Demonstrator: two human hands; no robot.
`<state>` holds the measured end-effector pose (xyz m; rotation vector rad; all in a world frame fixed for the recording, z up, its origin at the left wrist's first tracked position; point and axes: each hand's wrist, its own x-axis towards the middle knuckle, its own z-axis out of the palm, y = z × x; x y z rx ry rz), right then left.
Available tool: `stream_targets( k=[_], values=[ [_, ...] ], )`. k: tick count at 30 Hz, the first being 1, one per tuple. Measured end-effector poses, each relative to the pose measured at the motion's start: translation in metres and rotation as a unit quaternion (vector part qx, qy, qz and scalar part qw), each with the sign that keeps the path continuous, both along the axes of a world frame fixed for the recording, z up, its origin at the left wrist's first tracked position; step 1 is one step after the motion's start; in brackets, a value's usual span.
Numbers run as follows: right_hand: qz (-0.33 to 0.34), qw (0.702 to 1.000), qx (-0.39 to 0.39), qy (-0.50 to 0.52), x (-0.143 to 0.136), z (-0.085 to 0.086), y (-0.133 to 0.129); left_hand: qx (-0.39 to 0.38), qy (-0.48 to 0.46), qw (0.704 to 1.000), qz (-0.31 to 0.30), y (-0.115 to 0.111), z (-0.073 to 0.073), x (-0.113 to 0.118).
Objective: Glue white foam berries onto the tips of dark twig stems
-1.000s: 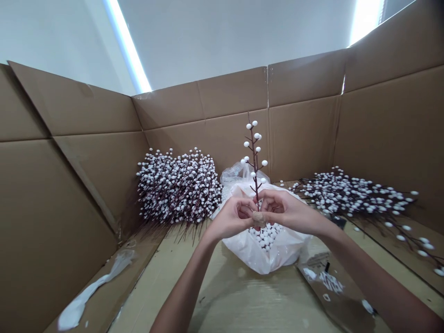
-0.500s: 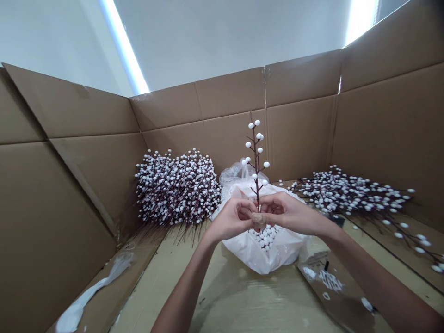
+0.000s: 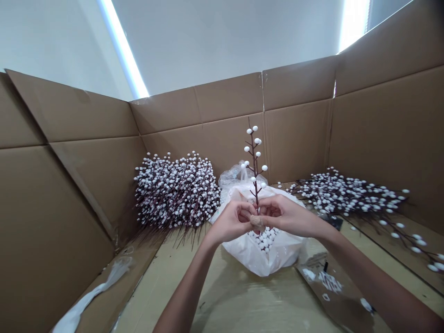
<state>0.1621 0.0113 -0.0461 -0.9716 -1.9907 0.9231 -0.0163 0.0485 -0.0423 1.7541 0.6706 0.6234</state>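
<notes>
An upright artificial berry stem (image 3: 255, 175), dark brown with white berries on short side twigs, rises between my two hands. My left hand (image 3: 235, 221) is closed around its lower part from the left, fingers curled. From the right, my right hand (image 3: 289, 216) pinches at the same spot, its fingertips meeting those of the left. Whether a loose berry sits between the fingertips is hidden. Just beneath the hands lies an open white plastic bag (image 3: 258, 262) with many loose white berries (image 3: 266, 240) in it.
A thick pile of berry stems (image 3: 176, 189) lies at back left, a looser pile (image 3: 347, 192) at back right. A stained cardboard piece (image 3: 333, 289) is at right front, a white plastic strip (image 3: 90, 296) at left. Cardboard walls (image 3: 229, 132) enclose the table (image 3: 243, 310).
The view has shifted slightly, so the stem's tip appears a little lower and further left. Both hands keep nearly the same pinch on the stem.
</notes>
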Motion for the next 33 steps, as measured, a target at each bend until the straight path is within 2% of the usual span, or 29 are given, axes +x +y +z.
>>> stream_targets(
  k=[15,22,26,29,31,33],
  values=[
    [-0.025,0.999,0.023,-0.04,0.001,-0.005,0.003,-0.009,-0.008,1.0,-0.005,0.002,-0.002,0.001],
    [-0.006,1.0,0.015,-0.011,0.001,-0.004,0.001,-0.005,-0.009,1.0,-0.005,-0.001,-0.002,0.001],
    [0.021,1.0,-0.001,0.011,0.004,0.001,-0.004,0.026,-0.008,1.0,0.001,-0.006,-0.001,0.002],
    [0.001,0.999,-0.035,0.017,0.015,-0.001,-0.013,0.054,-0.03,0.998,0.023,-0.008,-0.014,0.002],
    [-0.048,0.998,-0.049,0.003,0.026,-0.009,-0.023,0.08,-0.046,0.994,0.054,-0.01,-0.034,0.002],
    [-0.111,0.993,-0.038,-0.024,0.037,-0.019,-0.035,0.117,-0.052,0.987,0.099,-0.014,-0.059,0.0]
  ],
)
